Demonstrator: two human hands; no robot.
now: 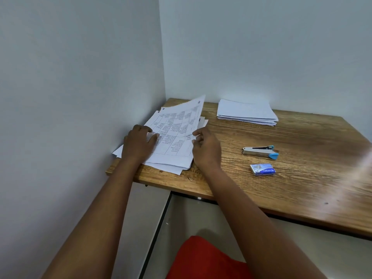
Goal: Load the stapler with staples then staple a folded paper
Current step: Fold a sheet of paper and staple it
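A pile of printed sheets point(173, 137) lies at the left end of the wooden table point(302, 188), against the wall. My left hand point(138, 143) rests flat on the pile's left side. My right hand point(205, 148) pinches the right edge of the top sheet, whose far corner curls up off the pile. A silver stapler with blue ends point(260, 152) lies shut on the table to the right of my hands. Just in front of it sits a small blue box of staples point(262, 169). Neither hand touches them.
A second stack of white papers point(246, 112) lies at the back of the table near the rear wall. Walls close in the table at the left and back. My red-clothed leg point(203, 260) shows below the table's front edge.
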